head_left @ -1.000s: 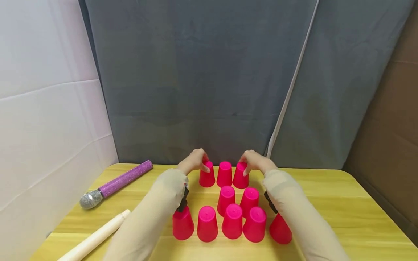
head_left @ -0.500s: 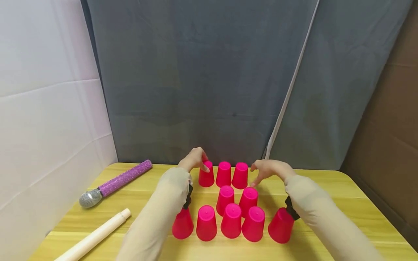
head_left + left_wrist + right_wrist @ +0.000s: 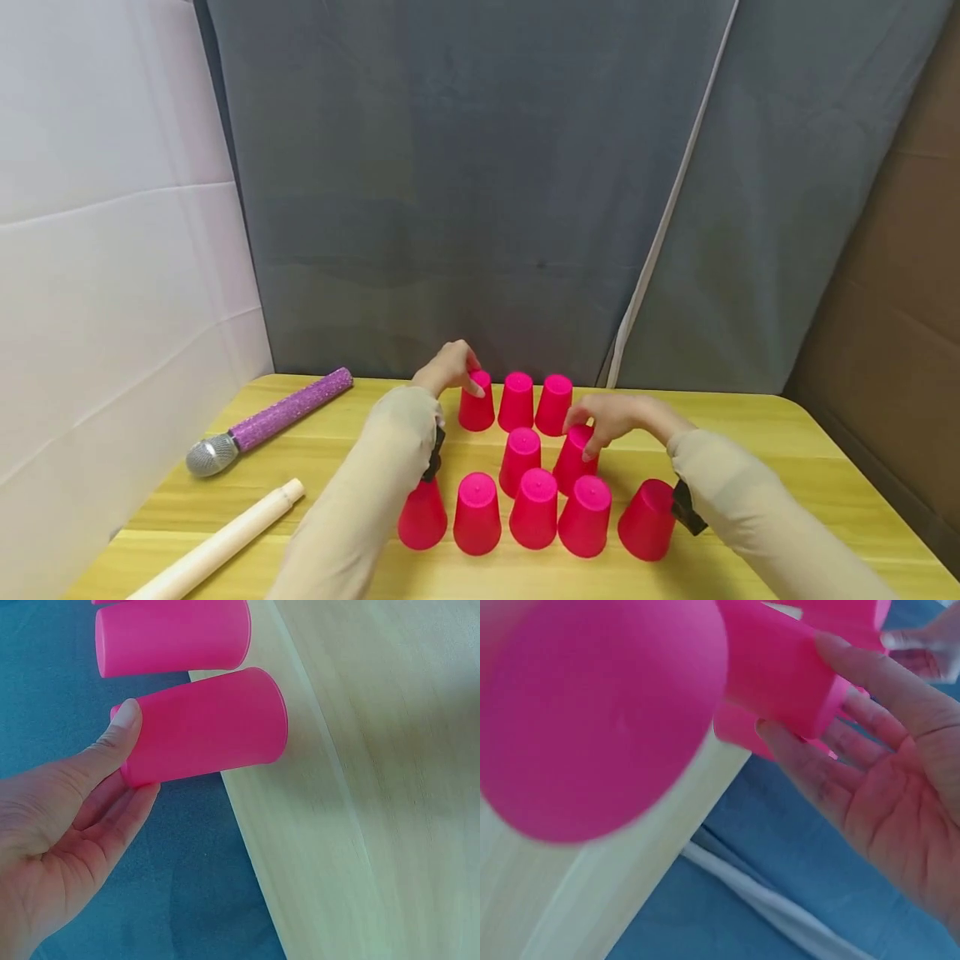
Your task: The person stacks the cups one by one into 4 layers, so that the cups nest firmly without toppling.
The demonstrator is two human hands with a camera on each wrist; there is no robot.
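Worktop [image 3: 787, 467] bare at 3 o'clock. Left hand [image 3: 448, 369] pinched back-left cup [image 3: 476, 402]; right hand [image 3: 611, 417] gripped middle-row right cup [image 3: 573, 461].

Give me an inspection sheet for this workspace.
Surface: yellow wooden table.
Job's things: ten pink cups, all upside down, in three rows.
Clutter: purple microphone, wooden rod, both at the left.
Hands: left hand grips the back-left cup; right hand grips the middle-right cup.
Cables: nothing seen.
Surroundings: grey curtain, white wall, brown panel.
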